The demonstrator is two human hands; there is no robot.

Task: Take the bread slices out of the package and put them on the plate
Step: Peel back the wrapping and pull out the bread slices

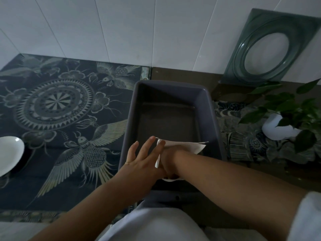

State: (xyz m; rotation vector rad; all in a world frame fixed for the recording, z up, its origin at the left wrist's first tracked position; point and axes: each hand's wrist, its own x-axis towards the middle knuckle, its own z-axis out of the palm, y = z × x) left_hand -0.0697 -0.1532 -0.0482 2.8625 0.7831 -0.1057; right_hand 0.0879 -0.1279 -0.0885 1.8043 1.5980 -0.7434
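A white package (184, 145) lies at the near end of a grey plastic bin (212, 108). My right hand (171, 159) reaches down into the bin and is pushed into the package, so its fingers are mostly hidden. My left hand (144, 157) rests against the package's left side with its fingers spread over the bin's rim. No bread slice shows. A white plate (8, 153) sits at the far left on the patterned cloth, cut off by the frame edge.
A dark cloth (66, 119) with mandala and insect patterns covers the table. A green glass dish (271, 47) leans on the white tiled wall at back right. A potted plant in a white pot (279, 127) stands right of the bin.
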